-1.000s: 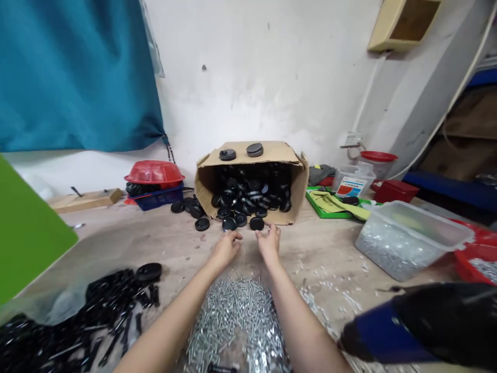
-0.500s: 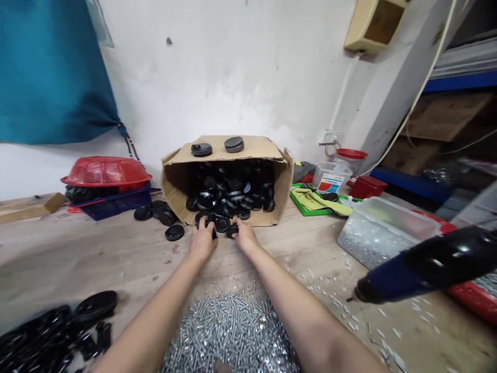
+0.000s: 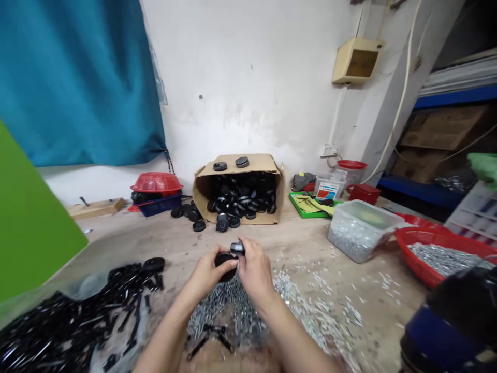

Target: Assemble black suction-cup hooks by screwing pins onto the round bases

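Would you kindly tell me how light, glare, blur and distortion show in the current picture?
Head view: the white wall is bright, the inside of the cardboard box dark. Head view: a pale glint on the disc in the right hand. Head view: the blue-and-black tool looks soft, and the edges seem stretched.

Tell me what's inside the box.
A heap of black discs lies inside the box. Those in front cover whatever lies beneath and behind them; the dark back can't be made out.

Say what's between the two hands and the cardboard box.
In the head view, a strip of bare tabletop, then a few loose black discs at the open front of the cardboard box.
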Demonstrator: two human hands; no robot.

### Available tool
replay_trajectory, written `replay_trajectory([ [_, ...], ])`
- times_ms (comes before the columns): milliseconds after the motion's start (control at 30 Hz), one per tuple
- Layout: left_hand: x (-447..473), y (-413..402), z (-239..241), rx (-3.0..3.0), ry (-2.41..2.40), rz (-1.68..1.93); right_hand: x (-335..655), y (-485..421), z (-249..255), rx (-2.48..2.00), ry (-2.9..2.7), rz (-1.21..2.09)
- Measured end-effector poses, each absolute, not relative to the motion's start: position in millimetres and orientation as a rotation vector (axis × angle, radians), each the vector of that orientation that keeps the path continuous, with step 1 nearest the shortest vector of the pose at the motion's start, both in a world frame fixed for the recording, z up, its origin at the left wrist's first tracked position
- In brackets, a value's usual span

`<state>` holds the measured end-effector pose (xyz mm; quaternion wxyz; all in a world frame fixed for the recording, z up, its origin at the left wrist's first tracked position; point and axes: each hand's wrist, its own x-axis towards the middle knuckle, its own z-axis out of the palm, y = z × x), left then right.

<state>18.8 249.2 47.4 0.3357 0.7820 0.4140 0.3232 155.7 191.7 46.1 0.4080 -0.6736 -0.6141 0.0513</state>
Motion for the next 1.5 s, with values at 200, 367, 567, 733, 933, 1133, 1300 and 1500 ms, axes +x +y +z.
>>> replay_trajectory([
  [200,-25.7,119.0,23.7,2.046,1.018,0.654,147.2,63.0,16.7,-1.558,-1.788,0.222],
  [367,-24.7,44.4,-31.5,2.196,1.126,0.866,162.6,4.3,-25.8,-1.534,-1.955,0.189],
  [567,-23.4,3.7,-62.3,2.422,1.183,0.761,169.6,-17.8,-62.9,-1.581,-2.182,0.096],
  [733,-32.1,1.4,-54.1,2.354,1.256,0.635,173.8,-22.5,-53.1,-1.648,-2.231,0.156],
  [933,-22.5,13.4,-48.4,2.454,1.255,0.503,179.8,-13.0,-52.2,-1.583,-2.064,0.332],
  [1133,-16.8,13.4,-47.5,2.384,1.390,0.530,183.9,-8.7,-50.2,-1.527,-1.912,0.487],
  [1300,-16.0,14.2,-47.8,2.351,1.391,0.534,174.3,-8.5,-44.1,-1.682,-1.936,0.425],
  [1500,-19.4,16.9,-42.1,2.317,1.373,0.524,172.5,0.9,-47.6,-1.536,-1.954,0.486],
])
